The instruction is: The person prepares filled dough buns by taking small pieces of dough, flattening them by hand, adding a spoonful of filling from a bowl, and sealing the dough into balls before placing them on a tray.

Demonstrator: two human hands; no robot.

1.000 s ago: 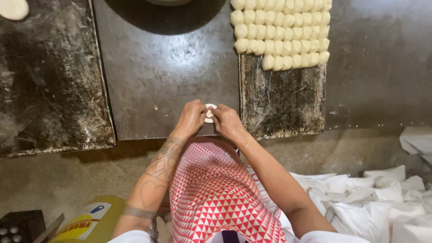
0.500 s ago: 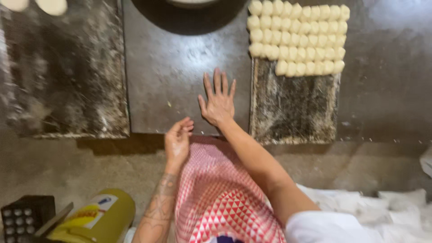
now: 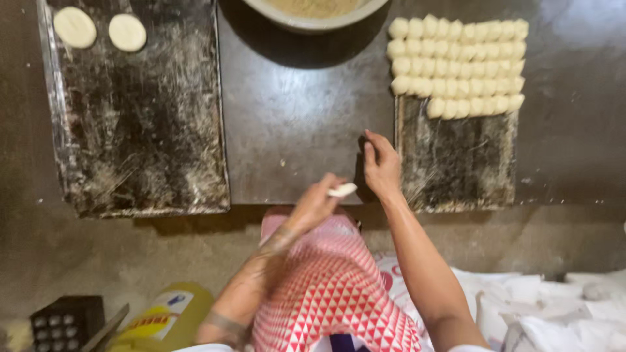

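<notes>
dim, warm light from above; soft shadow just beyond the right hand [image 3: 381, 166], glare far right of it, left hand [image 3: 313, 205] motion-blurred, edges soft.

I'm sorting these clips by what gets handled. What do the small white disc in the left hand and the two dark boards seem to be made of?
The disc in the left hand looks like soft raw dough: pale, matte, thin, flattened. The left board and right board seem to be dark wood or metal, hard to tell, dull and streaked with whitish flour-like smears.
</notes>
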